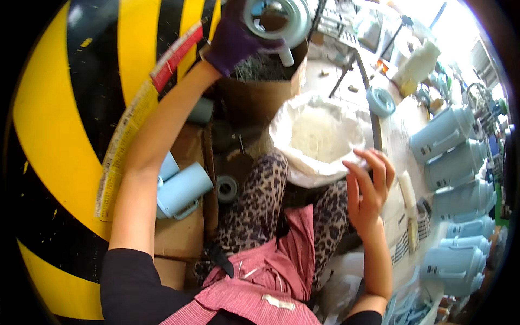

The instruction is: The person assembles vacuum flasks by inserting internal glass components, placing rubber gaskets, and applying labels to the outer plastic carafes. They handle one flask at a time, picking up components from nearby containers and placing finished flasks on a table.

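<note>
My left hand (230, 43), in a purple glove, reaches to the top of the view. It is closed on a light blue ring-shaped plastic part (300, 24) with a short tab pointing down. This part is above a cardboard box (260, 100) with dark, stringy scraps inside. My bare right hand (371, 189) is raised with its fingers apart and nothing in it. Nearest to it is the rim of a white-lined container (284, 116) holding pale granular material. Whether the fingertips touch the liner, I cannot tell.
Black-and-yellow striped machinery (135, 32) rises along my left. A light blue jug (187, 189) lies in a carton beside my leg. On the worktable (398, 138) at right, several light blue jugs (452, 268) stand in a row, with a round light blue lid (381, 102) near its edge.
</note>
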Demonstrator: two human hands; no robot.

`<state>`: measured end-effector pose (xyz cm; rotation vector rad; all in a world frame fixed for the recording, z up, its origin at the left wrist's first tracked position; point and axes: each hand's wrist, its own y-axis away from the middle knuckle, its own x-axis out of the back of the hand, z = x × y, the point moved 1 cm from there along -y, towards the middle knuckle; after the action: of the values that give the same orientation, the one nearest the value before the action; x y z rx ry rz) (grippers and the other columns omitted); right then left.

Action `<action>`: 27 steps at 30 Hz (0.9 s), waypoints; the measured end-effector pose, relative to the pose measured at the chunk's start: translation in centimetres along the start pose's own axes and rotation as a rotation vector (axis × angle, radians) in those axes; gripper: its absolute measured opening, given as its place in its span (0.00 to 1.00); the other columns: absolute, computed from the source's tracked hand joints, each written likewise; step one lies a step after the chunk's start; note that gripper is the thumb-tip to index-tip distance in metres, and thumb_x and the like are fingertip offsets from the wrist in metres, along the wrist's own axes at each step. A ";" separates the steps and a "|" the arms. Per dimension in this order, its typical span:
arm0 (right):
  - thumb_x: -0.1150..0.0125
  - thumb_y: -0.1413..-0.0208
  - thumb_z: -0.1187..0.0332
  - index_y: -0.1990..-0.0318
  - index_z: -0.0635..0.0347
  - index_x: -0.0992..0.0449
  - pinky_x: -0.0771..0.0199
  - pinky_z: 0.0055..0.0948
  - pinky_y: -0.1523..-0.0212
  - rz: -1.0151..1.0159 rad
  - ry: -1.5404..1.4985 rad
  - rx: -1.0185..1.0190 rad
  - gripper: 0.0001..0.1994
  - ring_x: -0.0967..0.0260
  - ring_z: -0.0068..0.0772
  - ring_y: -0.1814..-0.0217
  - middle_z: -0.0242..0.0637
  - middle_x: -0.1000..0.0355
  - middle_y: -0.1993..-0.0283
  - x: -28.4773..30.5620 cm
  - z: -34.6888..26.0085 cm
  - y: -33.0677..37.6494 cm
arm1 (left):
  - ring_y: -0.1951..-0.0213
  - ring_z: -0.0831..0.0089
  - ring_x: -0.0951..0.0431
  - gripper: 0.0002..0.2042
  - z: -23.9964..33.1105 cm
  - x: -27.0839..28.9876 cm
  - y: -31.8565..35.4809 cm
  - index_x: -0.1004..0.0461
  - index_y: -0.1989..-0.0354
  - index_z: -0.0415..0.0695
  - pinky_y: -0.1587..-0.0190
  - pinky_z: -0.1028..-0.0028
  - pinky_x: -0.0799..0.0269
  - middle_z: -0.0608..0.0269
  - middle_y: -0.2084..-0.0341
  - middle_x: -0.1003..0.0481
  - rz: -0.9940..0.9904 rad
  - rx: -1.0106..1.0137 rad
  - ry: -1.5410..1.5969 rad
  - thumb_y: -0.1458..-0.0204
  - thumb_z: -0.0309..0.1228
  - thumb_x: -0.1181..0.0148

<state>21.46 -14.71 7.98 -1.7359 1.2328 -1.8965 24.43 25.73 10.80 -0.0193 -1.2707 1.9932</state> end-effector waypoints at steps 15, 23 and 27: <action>0.37 0.50 0.72 0.64 0.53 0.14 0.29 0.46 0.42 -0.739 -0.080 -0.379 0.08 0.31 0.52 0.44 0.46 0.26 0.52 -31.9 15.4 8.3 | 0.27 0.53 0.43 0.55 12.9 8.1 21.8 0.56 0.23 0.49 0.28 0.44 0.44 0.52 0.26 0.47 0.510 0.373 0.902 0.53 0.57 0.28; 0.42 0.40 0.74 0.57 0.56 0.17 0.29 0.45 0.39 -0.930 -0.272 -0.271 0.09 0.30 0.52 0.38 0.37 0.32 0.32 -28.6 17.7 9.7 | 0.42 0.52 0.27 0.27 14.1 2.1 19.4 0.30 0.43 0.44 0.33 0.48 0.39 0.54 0.44 0.27 -0.065 -0.049 0.975 0.48 0.42 0.28; 0.40 0.42 0.73 0.55 0.50 0.16 0.27 0.42 0.39 -0.790 -0.301 -0.245 0.10 0.34 0.46 0.35 0.33 0.32 0.33 -30.3 17.6 10.0 | 0.41 0.51 0.25 0.31 19.3 -0.7 18.9 0.29 0.46 0.44 0.34 0.41 0.41 0.53 0.43 0.26 -0.673 -0.116 0.491 0.55 0.45 0.24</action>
<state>41.37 -6.08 -21.27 -2.8187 0.7332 -1.7580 6.34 6.36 5.50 -0.1147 -0.9067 1.2348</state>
